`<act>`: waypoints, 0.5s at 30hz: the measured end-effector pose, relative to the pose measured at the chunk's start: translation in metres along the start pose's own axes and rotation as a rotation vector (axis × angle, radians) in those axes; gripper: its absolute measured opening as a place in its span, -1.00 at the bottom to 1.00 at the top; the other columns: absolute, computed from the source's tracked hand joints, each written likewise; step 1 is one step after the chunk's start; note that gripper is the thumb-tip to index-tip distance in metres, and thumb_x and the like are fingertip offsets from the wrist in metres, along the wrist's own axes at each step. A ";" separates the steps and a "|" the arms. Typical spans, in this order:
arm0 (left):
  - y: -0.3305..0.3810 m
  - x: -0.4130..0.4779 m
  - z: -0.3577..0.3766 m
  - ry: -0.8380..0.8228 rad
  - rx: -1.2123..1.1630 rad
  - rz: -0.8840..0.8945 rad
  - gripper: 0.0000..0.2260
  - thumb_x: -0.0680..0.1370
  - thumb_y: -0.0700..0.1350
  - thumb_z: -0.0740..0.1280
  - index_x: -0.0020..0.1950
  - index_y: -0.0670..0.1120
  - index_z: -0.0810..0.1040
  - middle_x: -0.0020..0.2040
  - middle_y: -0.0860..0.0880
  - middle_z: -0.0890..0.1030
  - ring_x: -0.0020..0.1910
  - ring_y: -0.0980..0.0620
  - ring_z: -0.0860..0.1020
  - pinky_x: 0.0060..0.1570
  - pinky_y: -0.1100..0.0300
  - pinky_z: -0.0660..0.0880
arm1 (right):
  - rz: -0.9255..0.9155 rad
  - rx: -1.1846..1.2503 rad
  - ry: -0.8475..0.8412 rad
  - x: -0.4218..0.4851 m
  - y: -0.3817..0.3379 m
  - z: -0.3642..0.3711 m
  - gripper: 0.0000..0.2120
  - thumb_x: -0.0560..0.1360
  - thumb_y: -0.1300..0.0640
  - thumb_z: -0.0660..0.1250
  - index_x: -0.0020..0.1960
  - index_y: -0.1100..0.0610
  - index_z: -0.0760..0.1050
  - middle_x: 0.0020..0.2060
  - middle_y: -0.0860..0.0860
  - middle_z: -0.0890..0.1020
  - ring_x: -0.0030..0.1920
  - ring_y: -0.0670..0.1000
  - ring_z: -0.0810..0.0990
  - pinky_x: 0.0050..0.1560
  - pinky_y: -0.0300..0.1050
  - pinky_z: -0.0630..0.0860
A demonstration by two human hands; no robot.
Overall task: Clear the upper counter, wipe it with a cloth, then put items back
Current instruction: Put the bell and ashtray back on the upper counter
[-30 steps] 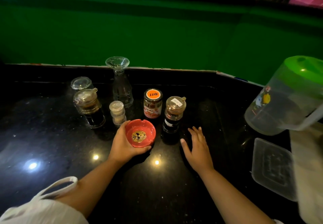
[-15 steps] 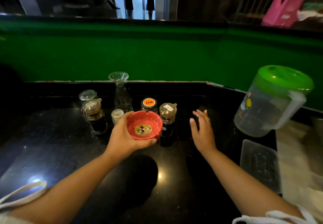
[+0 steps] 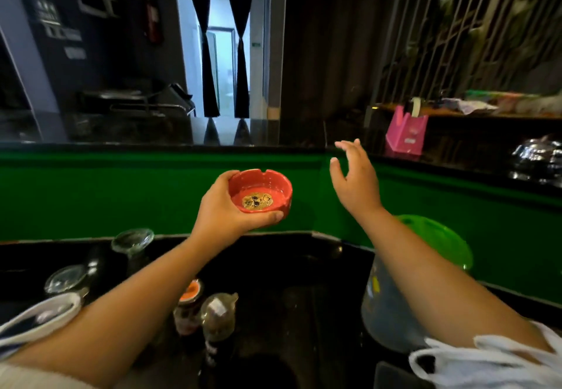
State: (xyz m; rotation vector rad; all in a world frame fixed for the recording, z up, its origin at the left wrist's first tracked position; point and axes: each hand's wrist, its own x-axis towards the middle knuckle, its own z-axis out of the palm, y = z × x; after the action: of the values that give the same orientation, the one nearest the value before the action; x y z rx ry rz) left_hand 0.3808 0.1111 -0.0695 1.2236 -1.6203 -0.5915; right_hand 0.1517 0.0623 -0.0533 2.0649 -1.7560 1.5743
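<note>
My left hand [image 3: 223,211] grips a red ashtray [image 3: 261,191] with a gold emblem inside, held up in front of the green wall, just below the glossy black upper counter [image 3: 152,133]. To its right my right hand [image 3: 355,177] is raised with fingers spread and empty, its fingertips near the upper counter's edge. On the black lower counter [image 3: 289,297] stand condiment jars: an orange-lidded jar [image 3: 190,303], a dark sauce bottle [image 3: 217,317] and a glass flask [image 3: 132,241].
A clear pitcher with a green lid [image 3: 395,297] stands on the lower counter at right, partly behind my right arm. A pink tape dispenser [image 3: 406,131] and a shiny metal object [image 3: 536,157] sit on the upper counter at right. A curtained doorway lies beyond.
My left hand has lifted the red ashtray from the lower counter up toward the upper counter. My right hand rose off the counter too, and my view tilted upward.
</note>
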 end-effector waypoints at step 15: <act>0.037 0.227 0.090 0.060 0.004 -0.021 -0.18 0.17 0.10 0.60 0.32 -0.11 0.37 0.21 -0.02 0.50 0.19 0.01 0.48 0.09 0.23 0.44 | 0.241 -0.594 -0.673 0.149 0.076 0.015 -0.43 0.62 -0.19 -0.15 0.56 0.02 -0.03 0.55 -0.02 -0.02 0.55 0.11 -0.14 0.48 0.23 -0.10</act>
State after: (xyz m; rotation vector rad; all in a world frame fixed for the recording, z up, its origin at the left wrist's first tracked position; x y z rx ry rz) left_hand 0.2814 -0.0973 0.0174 1.2509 -1.5612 -0.5597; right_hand 0.0856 -0.0839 -0.0046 2.2240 -2.3416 0.2436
